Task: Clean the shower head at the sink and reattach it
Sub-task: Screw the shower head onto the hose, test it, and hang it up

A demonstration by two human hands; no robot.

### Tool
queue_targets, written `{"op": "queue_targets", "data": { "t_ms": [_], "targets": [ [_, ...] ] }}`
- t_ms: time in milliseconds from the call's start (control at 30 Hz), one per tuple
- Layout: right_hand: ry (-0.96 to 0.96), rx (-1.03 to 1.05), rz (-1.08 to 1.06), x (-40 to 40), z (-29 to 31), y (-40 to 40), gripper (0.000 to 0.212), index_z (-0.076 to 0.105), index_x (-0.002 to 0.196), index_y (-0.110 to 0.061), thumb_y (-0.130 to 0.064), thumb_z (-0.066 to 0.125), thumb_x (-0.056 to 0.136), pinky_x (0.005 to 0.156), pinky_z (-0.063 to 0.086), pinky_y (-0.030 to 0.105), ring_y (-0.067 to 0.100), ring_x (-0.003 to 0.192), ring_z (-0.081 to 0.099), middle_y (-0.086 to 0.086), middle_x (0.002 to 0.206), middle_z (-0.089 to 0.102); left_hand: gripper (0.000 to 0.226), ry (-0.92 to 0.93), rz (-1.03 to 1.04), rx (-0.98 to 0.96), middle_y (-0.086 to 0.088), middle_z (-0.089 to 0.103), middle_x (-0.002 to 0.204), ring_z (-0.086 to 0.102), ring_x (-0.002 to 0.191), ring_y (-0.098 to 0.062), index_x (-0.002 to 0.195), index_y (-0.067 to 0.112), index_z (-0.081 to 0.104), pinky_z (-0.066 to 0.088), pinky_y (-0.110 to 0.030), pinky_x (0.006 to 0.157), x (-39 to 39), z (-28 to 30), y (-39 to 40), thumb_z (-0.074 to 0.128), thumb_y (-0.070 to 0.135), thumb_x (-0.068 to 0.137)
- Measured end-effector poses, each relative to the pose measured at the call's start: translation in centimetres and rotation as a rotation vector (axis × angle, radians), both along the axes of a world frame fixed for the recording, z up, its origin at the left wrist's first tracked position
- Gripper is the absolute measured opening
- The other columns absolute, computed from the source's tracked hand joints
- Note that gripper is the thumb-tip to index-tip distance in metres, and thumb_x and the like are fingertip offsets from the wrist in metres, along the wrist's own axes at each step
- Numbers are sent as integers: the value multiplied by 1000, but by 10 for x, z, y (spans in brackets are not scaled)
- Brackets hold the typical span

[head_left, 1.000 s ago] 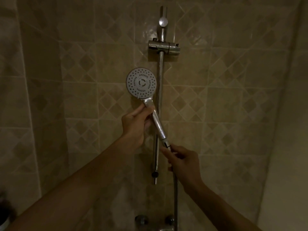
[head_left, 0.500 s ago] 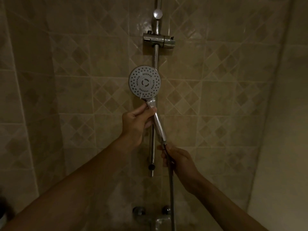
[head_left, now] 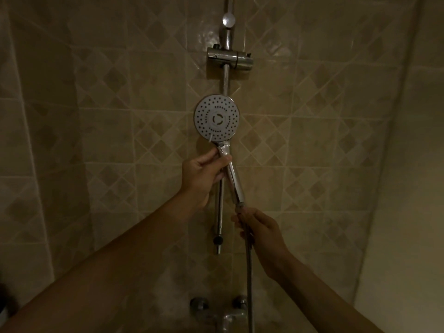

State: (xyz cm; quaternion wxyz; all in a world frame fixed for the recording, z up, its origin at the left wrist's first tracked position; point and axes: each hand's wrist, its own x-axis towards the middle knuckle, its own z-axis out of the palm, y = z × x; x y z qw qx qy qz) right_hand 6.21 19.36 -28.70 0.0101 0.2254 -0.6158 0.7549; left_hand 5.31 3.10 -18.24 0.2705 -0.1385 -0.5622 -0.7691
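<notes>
A round shower head (head_left: 217,118) with a pale spray face and chrome handle is held up in front of the vertical chrome rail (head_left: 225,78). My left hand (head_left: 201,177) grips the upper end of the handle, just under the face. My right hand (head_left: 260,230) pinches the metal hose (head_left: 249,272) right below the handle's lower end. The chrome holder bracket (head_left: 230,57) sits on the rail above the head, with nothing in it. The hose hangs down toward the tap.
Beige patterned tiles cover the shower wall (head_left: 312,131). A chrome mixer tap (head_left: 222,308) with two wall fittings sits at the bottom centre. A plain wall corner (head_left: 408,188) rises on the right. The light is dim.
The shower head has moved right, from left of the rail to in front of it below the bracket. Both hands keep their hold.
</notes>
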Motion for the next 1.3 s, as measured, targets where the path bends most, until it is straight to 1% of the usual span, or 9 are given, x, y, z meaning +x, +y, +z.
{"op": "queue_targets", "data": {
  "t_ms": [133, 333, 433, 567, 667, 833, 967, 1133, 1300],
  "targets": [
    [-14, 31, 38, 1, 3, -1, 33, 79, 106, -13, -34, 53, 104, 76, 54, 23, 10, 80, 68, 2, 89, 74, 42, 7, 23, 4, -10, 77, 112, 75, 97, -17, 128, 2, 67, 62, -32, 84, -1, -1, -1, 73, -1, 87],
    [7, -52, -4, -4, 0, 0, 20, 74, 105, 1, -14, 76, 90, 70, 55, 26, 17, 74, 66, 6, 78, 71, 36, -17, 28, 24, -4, 80, 98, 76, 91, -15, 122, 4, 70, 62, -29, 78, -6, -7, -4, 72, -2, 87],
    [-30, -45, 51, -4, -3, 0, 23, 75, 99, 2, -20, 68, 96, 65, 54, 24, 14, 71, 66, 6, 79, 72, 32, -21, 8, 20, -3, 81, 98, 76, 91, -14, 117, 9, 73, 61, -26, 75, -7, -10, -6, 73, 0, 87],
    [-104, -39, 194, -1, -5, 5, 37, 76, 105, -3, -30, 51, 107, 75, 49, 31, 19, 79, 63, 12, 94, 72, 28, -55, -57, 29, -3, 81, 96, 76, 90, -14, 112, 11, 74, 61, -27, 75, -6, -10, -8, 72, -1, 87],
    [-75, 6, 220, 1, -8, 10, 38, 74, 102, 3, -33, 61, 100, 81, 44, 41, 29, 84, 56, 18, 94, 64, 25, -103, -142, 23, -5, 80, 96, 76, 91, -16, 108, 10, 76, 61, -28, 77, -4, -10, -13, 71, -2, 86],
    [-46, -14, 165, 3, -11, 13, 41, 76, 107, -3, -28, 81, 76, 70, 56, 26, 19, 76, 70, 8, 83, 73, 27, -152, -209, 28, -3, 78, 93, 74, 93, -16, 112, 9, 75, 59, -33, 87, -2, -9, -10, 71, 1, 86],
    [-86, -67, 140, -3, -19, 13, 24, 74, 106, -2, -21, 73, 91, 79, 59, 31, 26, 91, 75, 17, 100, 77, 34, -155, -186, 6, -5, 75, 93, 71, 96, -20, 117, 0, 68, 55, -42, 99, 2, -8, -7, 74, 3, 84],
    [-111, -14, 208, -5, -21, 16, 23, 78, 100, -14, -29, 60, 102, 90, 55, 42, 27, 99, 72, 12, 101, 77, 47, -141, -185, 80, -7, 75, 91, 73, 89, -21, 127, -3, 60, 59, -43, 91, 2, -7, -5, 74, -2, 82],
    [-24, 28, 90, -4, -18, 14, 36, 77, 98, -13, -36, 87, 72, 76, 60, 32, 24, 89, 75, 8, 92, 78, 51, -144, -173, 70, -8, 74, 96, 73, 90, -21, 130, -1, 59, 59, -46, 92, -2, -12, 0, 76, -1, 81]
  ]
}}
